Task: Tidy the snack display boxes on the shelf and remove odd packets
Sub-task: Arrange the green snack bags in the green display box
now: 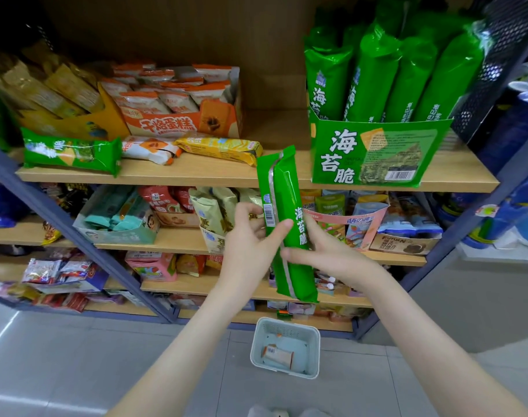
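left grip (pixel 248 239): pinches green packet (pixel 286 194) | right grip (pixel 327 251): clasps it | both forearms raised

海苔脆 marks the green display box (pixel 371 152) and held green packet (pixel 286 206); 干烙蛋糕 the orange box (pixel 166 124).

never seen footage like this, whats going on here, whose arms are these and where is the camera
There is no machine here: a person wears one wide-angle camera on the head, looking down at their own bare arms. The left hand and right hand both grip one long green packet, roughly upright, in front of a shop shelf. On that shelf stand a green box of the same packets and an orange box; three loose packets lie near the front edge. A basket on the floor holds one small packet.
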A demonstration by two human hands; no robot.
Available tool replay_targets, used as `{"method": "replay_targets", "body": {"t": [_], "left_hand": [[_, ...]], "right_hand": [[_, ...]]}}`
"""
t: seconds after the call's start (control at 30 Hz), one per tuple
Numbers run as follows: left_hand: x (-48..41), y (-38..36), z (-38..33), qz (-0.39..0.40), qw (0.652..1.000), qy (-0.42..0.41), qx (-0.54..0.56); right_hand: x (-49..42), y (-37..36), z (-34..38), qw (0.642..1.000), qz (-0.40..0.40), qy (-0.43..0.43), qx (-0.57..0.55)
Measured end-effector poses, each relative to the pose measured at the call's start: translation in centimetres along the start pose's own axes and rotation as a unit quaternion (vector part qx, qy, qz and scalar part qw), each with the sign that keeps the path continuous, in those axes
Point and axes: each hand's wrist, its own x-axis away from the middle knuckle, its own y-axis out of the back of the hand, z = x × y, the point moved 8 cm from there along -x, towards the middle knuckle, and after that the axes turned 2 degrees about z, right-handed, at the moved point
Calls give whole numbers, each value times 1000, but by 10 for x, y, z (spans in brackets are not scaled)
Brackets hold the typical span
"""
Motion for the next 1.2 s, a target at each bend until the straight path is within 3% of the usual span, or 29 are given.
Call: {"method": "replay_targets", "body": {"t": [0.2, 0.37, 0.53, 0.63, 0.73, 0.83, 0.9, 1.03, 1.13, 1.2], "left_hand": [[-13, 0, 13, 52, 989, 69, 120], [-13, -3, 11, 52, 993, 67, 80], [-5, -5, -20, 21, 999, -4, -38], [-5, -7, -38, -29, 999, -30, -30], [-19, 3, -50, -42, 993, -60, 92], [-31, 5, -68, 34, 982, -92, 163], [-34, 5, -87, 58, 978, -128, 151], [-32, -5, -122, 11, 975, -212, 70], [-29, -9, -139, -57, 964, -254, 43], [-36, -3, -145, -70, 959, -263, 81]], "right_hand": [[4, 18, 1, 995, -43, 27, -86], [2, 27, 5, 995, -79, 31, -45], [4, 42, 33, 962, -218, 86, 139], [6, 32, 62, 938, -220, 155, 218], [11, 32, 81, 947, -157, 202, 192], [14, 49, 95, 959, -143, 179, 167], [15, 59, 104, 952, -177, 168, 183], [25, 77, 131, 890, -324, 237, 215], [19, 78, 140, 895, -288, 278, 197], [16, 84, 140, 873, -290, 280, 276]]}}
